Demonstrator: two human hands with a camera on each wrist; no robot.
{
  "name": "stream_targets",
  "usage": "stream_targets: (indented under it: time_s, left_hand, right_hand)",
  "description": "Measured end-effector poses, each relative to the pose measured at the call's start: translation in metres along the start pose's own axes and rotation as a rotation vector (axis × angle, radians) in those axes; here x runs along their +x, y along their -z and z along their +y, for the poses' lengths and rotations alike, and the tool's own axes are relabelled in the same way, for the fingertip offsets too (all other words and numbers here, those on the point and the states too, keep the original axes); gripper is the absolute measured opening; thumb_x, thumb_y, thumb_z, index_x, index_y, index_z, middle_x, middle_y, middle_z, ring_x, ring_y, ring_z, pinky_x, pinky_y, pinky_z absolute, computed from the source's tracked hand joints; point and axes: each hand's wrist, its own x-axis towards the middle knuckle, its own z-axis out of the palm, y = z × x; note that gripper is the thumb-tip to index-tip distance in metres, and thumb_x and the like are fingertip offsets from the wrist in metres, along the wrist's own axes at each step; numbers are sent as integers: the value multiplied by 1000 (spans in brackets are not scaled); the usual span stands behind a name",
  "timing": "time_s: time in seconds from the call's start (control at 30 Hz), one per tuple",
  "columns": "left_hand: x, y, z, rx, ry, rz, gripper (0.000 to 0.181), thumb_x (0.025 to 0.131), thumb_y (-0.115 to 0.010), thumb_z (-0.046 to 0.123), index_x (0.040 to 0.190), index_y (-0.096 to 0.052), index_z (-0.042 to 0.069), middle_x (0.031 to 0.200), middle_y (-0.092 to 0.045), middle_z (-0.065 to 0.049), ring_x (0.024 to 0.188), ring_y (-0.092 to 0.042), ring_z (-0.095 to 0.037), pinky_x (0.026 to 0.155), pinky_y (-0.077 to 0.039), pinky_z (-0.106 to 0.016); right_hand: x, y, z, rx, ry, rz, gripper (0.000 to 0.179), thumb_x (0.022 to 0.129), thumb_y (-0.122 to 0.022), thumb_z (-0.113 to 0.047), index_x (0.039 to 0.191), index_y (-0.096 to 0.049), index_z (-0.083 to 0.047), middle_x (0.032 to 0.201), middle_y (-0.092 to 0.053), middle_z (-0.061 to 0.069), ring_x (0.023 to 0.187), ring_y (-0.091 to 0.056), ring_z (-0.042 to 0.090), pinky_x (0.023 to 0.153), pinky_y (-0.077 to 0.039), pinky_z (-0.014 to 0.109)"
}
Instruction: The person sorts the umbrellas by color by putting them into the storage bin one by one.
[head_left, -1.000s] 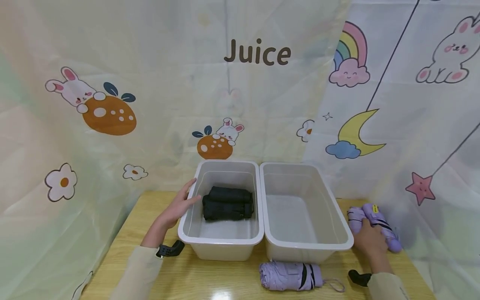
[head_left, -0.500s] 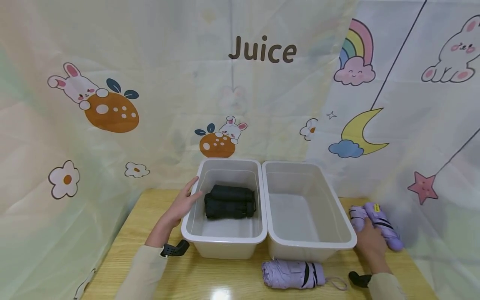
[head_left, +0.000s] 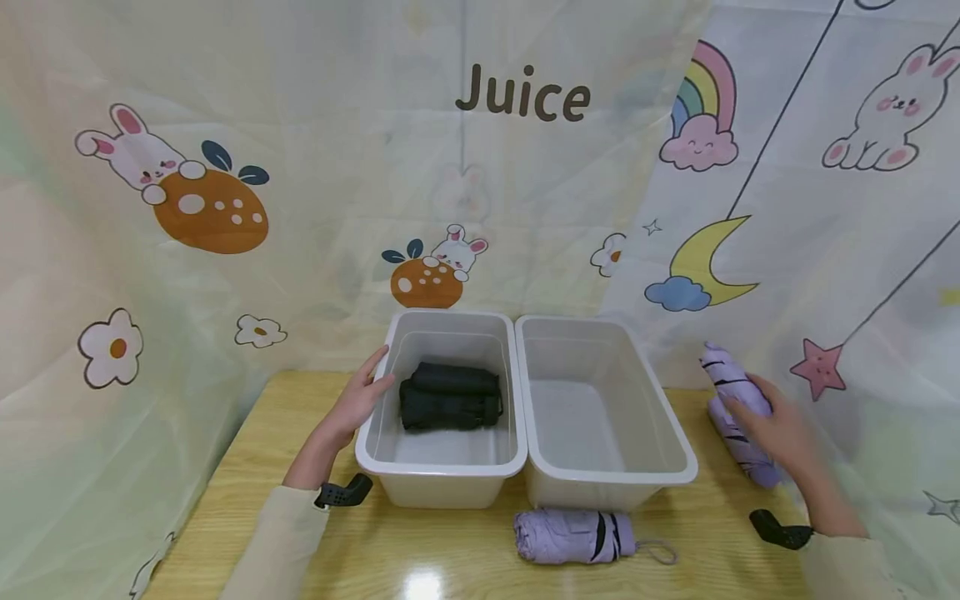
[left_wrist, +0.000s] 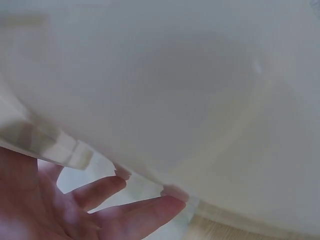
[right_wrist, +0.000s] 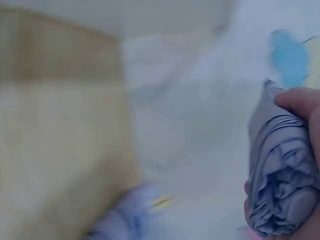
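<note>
My right hand (head_left: 786, 429) grips a folded purple umbrella (head_left: 737, 385) with dark stripes, lifted off the table at the right. In the right wrist view its bunched purple fabric (right_wrist: 285, 170) fills my grasp. Just below it, a second purple umbrella (head_left: 750, 454) lies at the table's right side. On the left, my left hand (head_left: 352, 407) rests against the side of the left white bin (head_left: 442, 469), fingers extended; fingertips (left_wrist: 170, 205) touch its wall in the left wrist view. Two black folded umbrellas (head_left: 450, 396) lie inside that bin.
A right white bin (head_left: 615, 477) stands directly beside the left one, with nothing in it. In front of it lies another purple umbrella (head_left: 573, 536) with a wrist loop. A printed curtain (head_left: 322, 167) hangs behind the wooden table (head_left: 300, 550).
My right hand has picked up one of the two purple umbrellas at the right and raised it. The left hand stays at the left bin. The head view has shifted slightly.
</note>
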Motion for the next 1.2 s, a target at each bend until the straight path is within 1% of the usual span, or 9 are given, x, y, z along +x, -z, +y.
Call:
stream_targets:
  time_s: [0.13,0.23,0.37,0.43,0.6,0.67,0.8,0.97,1.2]
  left_hand:
    - [-2,-2,0,-20,-20,-16,67,104,-46,37,158,-10,21,155,-22,-24,130,-37,-47,91,-44,-56]
    - [-3,-6,0,-30,-10,-10,66,104,-46,36,158,-11,22,156,-21,-21,131,-36,-45,93,-42,-57]
    - [-7,-7,-2,-43,8,-8,63,105,-44,31,158,-11,23,157,-19,-19,132,-34,-45,95,-40,-59]
    - [-11,-6,4,-55,19,-14,62,106,-43,27,158,-10,20,157,-18,-21,132,-34,-47,95,-40,-60]
    - [-23,-6,23,-71,53,-21,62,106,-43,21,157,-10,13,156,-18,-25,133,-32,-48,96,-39,-60]
    - [-22,-7,19,-78,61,-28,63,105,-44,22,158,-10,14,157,-16,-23,134,-31,-47,97,-39,-60]
    - [-10,-6,7,-55,50,-28,63,105,-44,26,158,-10,20,158,-16,-20,135,-31,-44,96,-39,-60]
    - [0,-5,4,-9,19,9,61,106,-42,28,158,-12,24,158,-18,-18,133,-34,-43,96,-39,-61]
    - [-2,-2,2,-28,40,16,61,106,-42,27,158,-11,25,158,-18,-18,133,-34,-43,96,-40,-59]
  right_hand:
    - [10,32,-33,-27,104,18,73,96,-60,-40,152,-30,-5,130,-43,39,96,-48,49,62,-41,50]
    - [17,49,-58,-49,146,16,72,95,-62,-40,152,-32,-9,128,-46,38,94,-49,48,59,-41,44]
    - [27,60,-87,-49,200,-41,70,93,-63,-41,152,-34,-15,127,-47,33,92,-49,44,57,-39,37]
    - [32,61,-101,-36,244,-61,68,93,-65,-39,150,-37,-15,128,-48,31,93,-50,42,59,-40,39]
    - [44,46,-128,39,401,-80,62,91,-70,-26,145,-45,-12,121,-56,23,90,-51,32,65,-42,36]
    - [47,37,-134,59,468,-82,60,89,-72,-21,144,-48,-11,115,-59,20,86,-51,28,63,-42,33]
    - [57,21,-144,53,575,-80,60,87,-74,-18,141,-50,-7,115,-61,20,85,-53,27,64,-43,36]
    - [75,-5,-160,73,612,-146,59,88,-74,-18,140,-51,-7,122,-59,18,95,-54,30,75,-44,45]
    - [88,-38,-172,85,618,-269,59,87,-74,-16,141,-51,-11,131,-56,17,107,-52,36,87,-42,54]
